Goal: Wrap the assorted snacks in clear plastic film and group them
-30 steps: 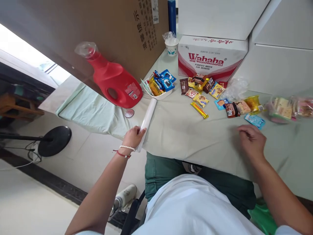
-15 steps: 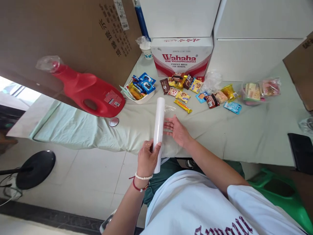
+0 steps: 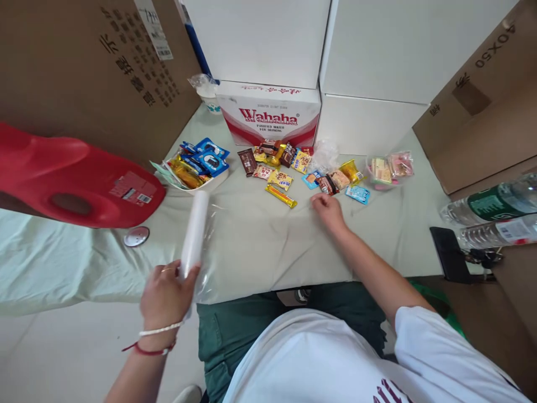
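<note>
My left hand is closed around the lower part of a white roll of clear plastic film, which tilts upward over the table's front edge. Loose see-through film hangs along the roll's right side. Farther right, my right hand is closed in a pinch, apparently on the film's pulled-out edge, which is hard to make out against the cloth. Just beyond its fingers lie wrapped snacks: a brown packet, a blue packet and a yellow bar.
A white bowl of snacks and a red jug stand left, with a round lid in front. A Wahaha carton stands behind. Rightward are a clear tub, a black phone and water bottles.
My hands have moved apart: the left carries the roll leftward, the right has gone rightward and closed from spread fingers. The view has turned to the right, showing the bottles.
</note>
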A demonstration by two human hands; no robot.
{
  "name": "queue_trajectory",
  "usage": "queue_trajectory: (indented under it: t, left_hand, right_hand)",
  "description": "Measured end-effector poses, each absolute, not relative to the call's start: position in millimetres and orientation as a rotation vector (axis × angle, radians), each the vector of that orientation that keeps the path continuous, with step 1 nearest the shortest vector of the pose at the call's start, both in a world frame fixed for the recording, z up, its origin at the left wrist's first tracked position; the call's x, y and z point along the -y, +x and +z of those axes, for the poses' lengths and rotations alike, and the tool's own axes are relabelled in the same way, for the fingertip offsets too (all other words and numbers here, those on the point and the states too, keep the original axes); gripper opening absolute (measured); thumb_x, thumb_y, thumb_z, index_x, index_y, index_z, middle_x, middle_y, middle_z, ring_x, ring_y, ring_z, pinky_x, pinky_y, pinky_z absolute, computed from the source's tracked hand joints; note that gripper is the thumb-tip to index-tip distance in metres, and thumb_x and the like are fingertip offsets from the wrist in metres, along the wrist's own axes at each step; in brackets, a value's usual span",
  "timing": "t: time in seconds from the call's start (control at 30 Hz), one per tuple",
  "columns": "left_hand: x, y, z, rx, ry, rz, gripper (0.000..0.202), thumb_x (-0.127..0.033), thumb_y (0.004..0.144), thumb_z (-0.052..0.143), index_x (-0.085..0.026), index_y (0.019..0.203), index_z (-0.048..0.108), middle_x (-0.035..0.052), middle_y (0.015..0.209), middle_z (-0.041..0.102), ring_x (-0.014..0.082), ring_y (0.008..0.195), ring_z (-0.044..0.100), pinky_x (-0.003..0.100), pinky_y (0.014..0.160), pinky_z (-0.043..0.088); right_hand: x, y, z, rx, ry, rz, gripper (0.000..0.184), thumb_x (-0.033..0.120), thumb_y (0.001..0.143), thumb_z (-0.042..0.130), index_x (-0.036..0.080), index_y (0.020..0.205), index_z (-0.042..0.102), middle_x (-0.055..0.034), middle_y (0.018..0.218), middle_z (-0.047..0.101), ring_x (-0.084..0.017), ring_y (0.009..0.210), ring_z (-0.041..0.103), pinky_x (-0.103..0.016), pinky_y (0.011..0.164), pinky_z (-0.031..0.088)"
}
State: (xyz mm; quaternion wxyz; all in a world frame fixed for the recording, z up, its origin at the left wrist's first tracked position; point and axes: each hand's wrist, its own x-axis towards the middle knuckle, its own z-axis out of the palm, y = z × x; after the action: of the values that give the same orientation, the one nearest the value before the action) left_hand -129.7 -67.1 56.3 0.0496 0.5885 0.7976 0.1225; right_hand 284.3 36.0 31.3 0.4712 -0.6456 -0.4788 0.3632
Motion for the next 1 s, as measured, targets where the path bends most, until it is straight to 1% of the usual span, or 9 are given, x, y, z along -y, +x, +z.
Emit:
queue_trajectory:
  t: [0.17,0.3,0.47,0.57,0.67,0.77,0.87,0.93,1.0]
  left_hand:
    - [53,-177,49,-2.607,1.898,0.351,0.040,-0.066,0.084,0.045,-0.029,0.087,0.060,0.0044,0.082,0.056,0.0324,0.093,0.059,0.045,0.085,0.051]
    - [37,-187,45,-2.597,1.950,0.350,0.038,-0.065,0.079,0.049,-0.028,0.076,0.055,0.0046,0.076,0.052,0.0316,0.087,0.056,0.046,0.083,0.050]
    - [22,-190,49,-2.635,1.899,0.391,0.046,-0.070,0.077,0.049,-0.026,0.080,0.061,0.0091,0.090,0.062,0.0424,0.105,0.060,0.064,0.092,0.051]
    - [28,-177,56,-2.628,1.877,0.665,0.059,-0.075,0.076,0.055,-0.026,0.107,0.068,0.0135,0.116,0.066,0.0503,0.127,0.053,0.076,0.103,0.043]
    - [48,-135,59,-2.380,1.897,1.015,0.063,-0.069,0.080,0.063,-0.022,0.121,0.067,0.0169,0.124,0.066,0.0442,0.132,0.054,0.071,0.115,0.038]
    - [67,-62,57,-1.800,1.544,1.075,0.053,-0.066,0.088,0.062,-0.020,0.115,0.067,0.0114,0.106,0.069,0.0295,0.101,0.068,0.054,0.096,0.057]
    - [67,17,54,-1.259,0.883,0.985,0.061,-0.072,0.086,0.067,-0.023,0.122,0.063,0.0114,0.123,0.067,0.0266,0.107,0.070,0.042,0.082,0.062]
    - [55,56,51,-0.989,0.534,0.879,0.066,-0.073,0.077,0.076,-0.024,0.119,0.063,0.0117,0.131,0.065,0.0271,0.107,0.072,0.043,0.081,0.063]
    - [43,80,49,-0.817,0.365,0.772,0.064,-0.073,0.077,0.076,-0.023,0.115,0.064,0.0116,0.126,0.068,0.0263,0.101,0.073,0.045,0.080,0.064]
  right_hand:
    - [-108,356,55,1.326,-1.864,0.213,0.020,0.032,0.087,0.056,0.020,0.097,0.068,-0.0080,0.094,0.070,-0.024,0.090,0.063,-0.038,0.087,0.050]
    - [-157,359,65,1.393,-1.913,-0.048,0.045,0.036,0.086,0.069,0.019,0.127,0.063,-0.0159,0.134,0.057,-0.027,0.110,0.061,-0.042,0.093,0.051]
    - [-190,353,88,1.512,-1.919,-0.009,0.010,0.027,0.090,0.063,0.021,0.095,0.069,-0.0082,0.116,0.061,-0.022,0.097,0.059,-0.036,0.087,0.051]
    - [-172,352,110,1.474,-1.687,-0.044,0.012,0.031,0.092,0.061,0.020,0.092,0.067,-0.0062,0.105,0.063,-0.019,0.090,0.058,-0.033,0.083,0.050]
    - [-121,339,118,1.334,-1.458,0.295,0.019,0.041,0.092,0.065,0.022,0.088,0.061,0.0019,0.077,0.057,-0.013,0.066,0.051,-0.027,0.064,0.045]
    - [-58,311,106,1.011,-1.313,0.919,0.034,0.051,0.085,0.075,0.024,0.085,0.055,0.0084,0.062,0.044,-0.008,0.048,0.033,-0.021,0.045,0.027]
    - [-2,277,83,0.630,-1.169,1.384,0.046,0.049,0.071,0.088,0.025,0.084,0.052,0.0102,0.061,0.042,-0.005,0.044,0.022,-0.019,0.038,0.017]
    - [25,258,69,0.438,-1.075,1.519,0.046,0.041,0.065,0.091,0.024,0.082,0.051,0.0103,0.061,0.042,-0.004,0.044,0.019,-0.018,0.037,0.015]
    - [44,247,58,0.331,-1.016,1.568,0.044,0.037,0.065,0.090,0.024,0.081,0.051,0.0100,0.061,0.042,-0.004,0.044,0.018,-0.018,0.036,0.015]
